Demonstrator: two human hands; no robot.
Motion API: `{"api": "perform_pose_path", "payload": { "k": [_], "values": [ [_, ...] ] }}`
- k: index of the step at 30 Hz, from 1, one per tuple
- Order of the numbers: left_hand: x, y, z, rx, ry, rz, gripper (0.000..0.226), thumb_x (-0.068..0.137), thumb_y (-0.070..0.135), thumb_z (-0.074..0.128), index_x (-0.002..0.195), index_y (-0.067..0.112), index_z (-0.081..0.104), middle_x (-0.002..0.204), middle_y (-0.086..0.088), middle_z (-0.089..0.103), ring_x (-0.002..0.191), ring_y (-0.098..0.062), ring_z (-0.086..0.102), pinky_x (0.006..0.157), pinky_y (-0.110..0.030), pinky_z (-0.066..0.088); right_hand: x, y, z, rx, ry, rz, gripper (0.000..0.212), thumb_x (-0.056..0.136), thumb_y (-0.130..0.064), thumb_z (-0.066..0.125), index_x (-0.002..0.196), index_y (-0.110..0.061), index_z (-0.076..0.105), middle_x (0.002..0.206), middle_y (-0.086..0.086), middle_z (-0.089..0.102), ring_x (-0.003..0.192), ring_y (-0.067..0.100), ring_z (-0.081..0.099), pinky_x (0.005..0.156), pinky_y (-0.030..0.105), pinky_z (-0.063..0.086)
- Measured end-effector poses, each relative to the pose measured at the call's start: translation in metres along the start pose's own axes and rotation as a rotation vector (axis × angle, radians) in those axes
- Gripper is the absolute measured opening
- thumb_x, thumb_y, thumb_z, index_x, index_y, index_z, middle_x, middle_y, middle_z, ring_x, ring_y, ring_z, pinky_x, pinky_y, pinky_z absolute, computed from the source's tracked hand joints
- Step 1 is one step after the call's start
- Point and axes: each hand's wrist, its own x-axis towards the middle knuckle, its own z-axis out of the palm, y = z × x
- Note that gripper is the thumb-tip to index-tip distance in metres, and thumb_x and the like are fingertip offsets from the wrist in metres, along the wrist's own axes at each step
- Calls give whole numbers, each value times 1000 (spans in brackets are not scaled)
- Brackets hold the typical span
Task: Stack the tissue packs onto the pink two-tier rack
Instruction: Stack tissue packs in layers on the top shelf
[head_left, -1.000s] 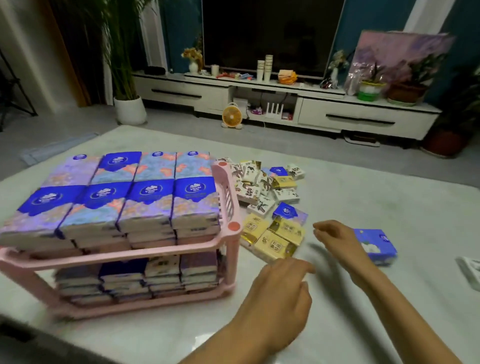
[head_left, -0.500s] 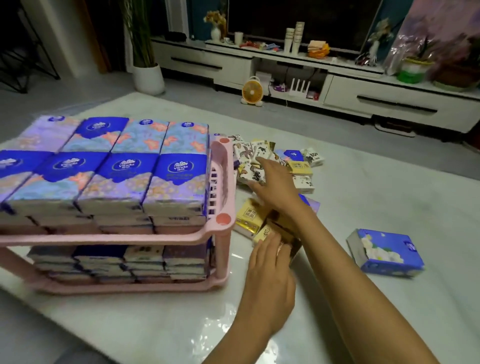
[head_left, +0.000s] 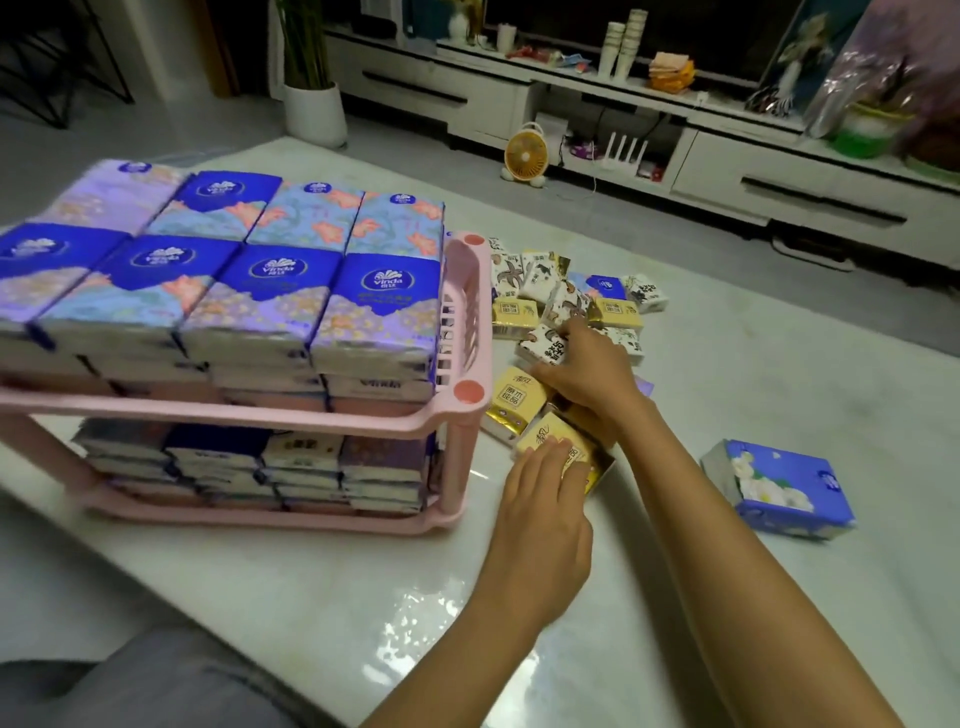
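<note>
Head: glossy blue floral tissue packs

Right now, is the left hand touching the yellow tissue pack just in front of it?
Touching. The head view shows the left hand with its straight fingers lying flat on top of the yellow pack, with no gap visible.

Dim room – glare on the table, blurred edges

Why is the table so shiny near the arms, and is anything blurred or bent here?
Head view: glare on the glossy table near the left hand; plants at far right smeared by blur; the wide lens bows the cabinet; the rack looks fairly sharp.
</note>
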Motion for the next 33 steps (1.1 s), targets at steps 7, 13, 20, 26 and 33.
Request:
{"api": "perform_pose_path", "payload": {
  "k": [7,13,20,26,33],
  "values": [
    [-9,7,-19,-221,-41,-56,33,83,16,36,113,16,51,119,-5,58,115,-13,47,97,-23,39,-19,-5,-31,218,46,-23,58,75,-41,71,120,-12,51,110,2,62,91,17,58,74,29,48],
    [15,50,-104,-1168,-33,-642,38,77,44,49,112,31,54,104,17,65,100,2,60,89,-15,46,-90,-15,-118,888,-309,-238,62,61,-14,82,116,-15,55,108,-1,68,97,12,65,79,23,52],
    [37,68,-165,-1687,-140,-864,30,80,38,54,93,18,72,100,-13,71,88,-20,68,81,-36,56,-132,-31,-145,825,-389,-474,58,55,-23,81,109,-21,58,114,-2,63,111,14,58,90,17,45],
    [49,60,-204,-1821,-192,-864,30,61,15,66,88,4,74,95,-16,71,84,-25,67,77,-38,55,-129,-49,-155,1010,-389,-456,76,51,-50,83,116,-19,58,116,0,64,109,17,60,84,25,51],
    [52,26,-266,-1101,87,-630,63,49,21,89,106,19,62,97,4,72,91,-11,68,79,-32,54,-86,-81,-149,1127,-127,-256,46,64,-28,76,104,-28,54,97,-5,63,94,14,61,81,29,54]
  ]
}}
